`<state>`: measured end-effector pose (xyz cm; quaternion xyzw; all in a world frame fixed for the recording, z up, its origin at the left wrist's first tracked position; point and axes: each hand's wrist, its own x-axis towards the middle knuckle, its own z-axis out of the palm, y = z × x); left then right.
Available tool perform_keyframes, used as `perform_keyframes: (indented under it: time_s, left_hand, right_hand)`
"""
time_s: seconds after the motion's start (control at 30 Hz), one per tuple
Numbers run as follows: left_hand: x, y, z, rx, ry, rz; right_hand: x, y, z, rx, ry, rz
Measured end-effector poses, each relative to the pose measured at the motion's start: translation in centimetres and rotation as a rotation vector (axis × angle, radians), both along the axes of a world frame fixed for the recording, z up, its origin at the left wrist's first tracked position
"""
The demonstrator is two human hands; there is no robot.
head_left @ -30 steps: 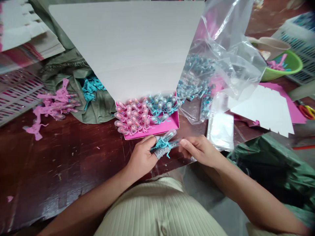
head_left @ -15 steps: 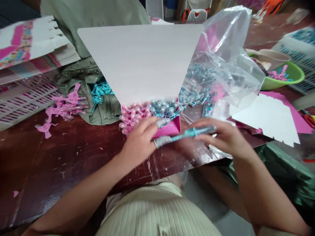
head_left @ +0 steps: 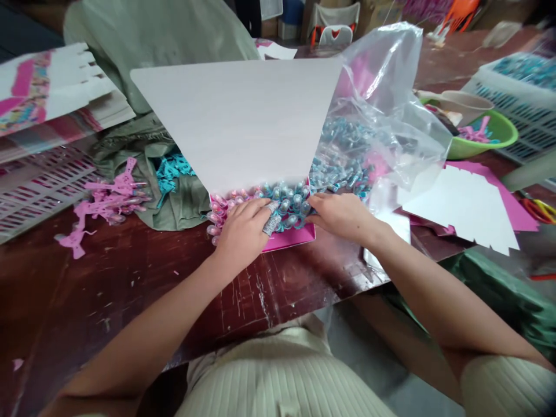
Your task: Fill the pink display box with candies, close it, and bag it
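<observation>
A pink display box (head_left: 290, 238) with a tall white inner lid (head_left: 238, 121) raised at its back stands before me. It holds rows of small clear-topped plastic toys, pink ones (head_left: 217, 204) on the left and blue ones (head_left: 284, 205) on the right. My left hand (head_left: 244, 223), with grey tape around two fingers, lies over the box's front with its fingers bent down among the toys; what they grip is hidden. At the right edge of the box my right hand (head_left: 341, 215) pinches a blue toy, mostly covered by the fingers.
Pink plastic pieces (head_left: 110, 200) and teal pieces (head_left: 171, 174) lie on the left. At the right are a clear plastic bag (head_left: 391, 127) by a heap of blue toys, cut cardboard sheets (head_left: 463, 202), a green bowl (head_left: 506, 139) and a white crate (head_left: 499, 110).
My right hand has moved left and brought a blue toy to the box. The front right part of the box now holds more blue toys. The view has shifted slightly.
</observation>
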<state>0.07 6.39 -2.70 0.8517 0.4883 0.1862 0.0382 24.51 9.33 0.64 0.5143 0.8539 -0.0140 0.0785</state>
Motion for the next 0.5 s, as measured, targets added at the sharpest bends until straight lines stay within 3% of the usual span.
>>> perform_keyframes:
  time_s: [0.33, 0.5]
  left_hand:
    - [0.2, 0.5, -0.4, 0.056, 0.053, -0.024]
    - [0.2, 0.6, -0.7, 0.047, 0.046, -0.030]
  right_hand:
    - [0.4, 1.1, 0.7, -0.020, -0.060, 0.124]
    - [-0.2, 1.0, -0.7, -0.008, -0.014, 0.112]
